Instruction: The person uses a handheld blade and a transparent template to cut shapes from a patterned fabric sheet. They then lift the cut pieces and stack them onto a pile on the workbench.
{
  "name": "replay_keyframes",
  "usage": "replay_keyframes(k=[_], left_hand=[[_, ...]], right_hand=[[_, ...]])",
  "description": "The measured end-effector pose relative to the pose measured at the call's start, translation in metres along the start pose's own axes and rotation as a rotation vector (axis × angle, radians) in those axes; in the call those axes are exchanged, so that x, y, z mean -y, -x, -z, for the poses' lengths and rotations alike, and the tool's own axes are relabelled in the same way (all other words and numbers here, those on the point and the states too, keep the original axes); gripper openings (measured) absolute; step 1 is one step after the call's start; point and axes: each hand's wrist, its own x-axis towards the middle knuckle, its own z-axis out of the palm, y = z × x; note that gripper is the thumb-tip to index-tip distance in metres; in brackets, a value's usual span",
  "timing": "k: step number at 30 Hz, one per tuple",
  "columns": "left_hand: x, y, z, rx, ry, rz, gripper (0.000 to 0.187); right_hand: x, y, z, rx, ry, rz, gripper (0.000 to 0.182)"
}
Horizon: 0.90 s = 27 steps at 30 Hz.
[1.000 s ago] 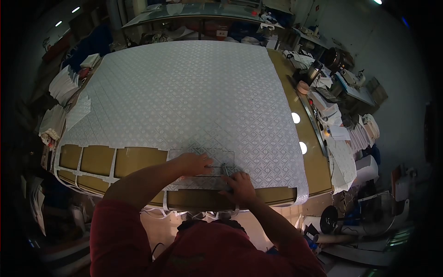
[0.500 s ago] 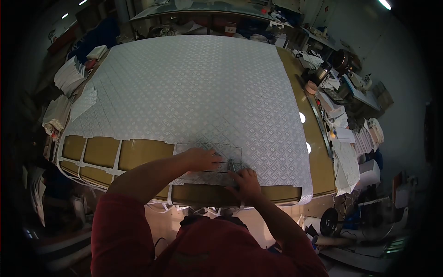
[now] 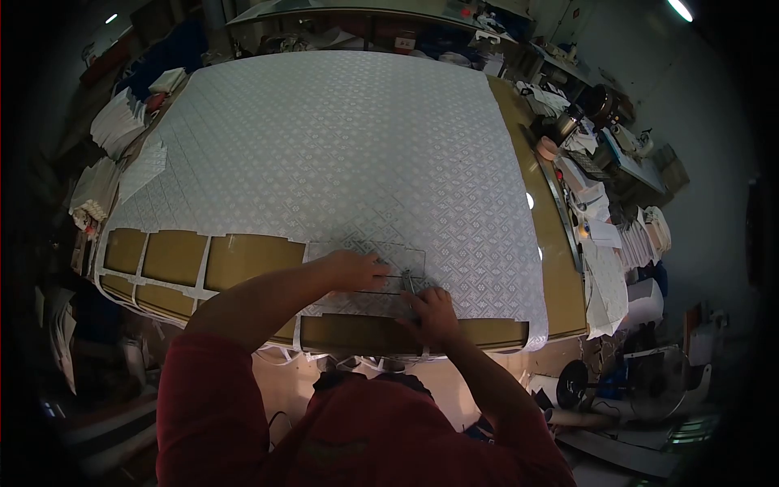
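Observation:
A pale, patterned sheet of fabric [image 3: 341, 146] covers most of the table. Near its front edge lies a clear rectangular plate [image 3: 414, 258], which looks like a template, with dark lines across it. My left hand [image 3: 357, 270] rests on this plate, palm down with fingers stretched to the right. My right hand [image 3: 434, 312] is closed around a small, slim metal tool [image 3: 408, 282], whose upper end shows above the fingers at the plate's right part. What kind of tool it is I cannot make out. The fingertips of the right hand are partly hidden.
Rectangular cut-outs at the front left bare the brown tabletop [image 3: 251, 264], with narrow fabric strips between them. A long metal ruler [image 3: 560, 207] lies along the right side. Stacked pale pieces [image 3: 120, 122] stand at the left edge. A fan [image 3: 657, 385] is at the lower right.
The table and both hands appear slightly higher in the view, as the camera has tilted a little. Hands, plate and tool keep nearly the same places relative to one another.

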Motion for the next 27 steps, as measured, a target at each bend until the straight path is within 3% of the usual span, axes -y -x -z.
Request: replay_keyframes(k=[3, 6, 9, 15, 24, 27], left_hand=[[0.0, 0.001, 0.004, -0.016, -0.107, -0.123, 0.041], [-0.002, 0.001, 0.006, 0.001, -0.054, -0.026, 0.039], [0.002, 0.002, 0.007, -0.116, -0.231, -0.24, 0.038], [0.002, -0.005, -0.012, -0.029, 0.098, 0.05, 0.045], [-0.001, -0.001, 0.001, 0.012, 0.122, 0.056, 0.046], [-0.001, -0.001, 0.007, 0.017, -0.002, -0.054, 0.044]], right_hand=[[0.0, -0.001, -0.001, 0.0, 0.005, 0.002, 0.058], [-0.001, 0.0, -0.002, 0.001, 0.004, 0.003, 0.059], [-0.001, 0.0, -0.001, -0.001, 0.004, 0.007, 0.059], [0.0, 0.0, -0.001, 0.004, 0.0, 0.002, 0.058], [0.0, 0.0, 0.001, 0.01, -0.017, 0.0, 0.056], [0.002, 0.0, 0.003, 0.012, -0.018, -0.004, 0.056]])
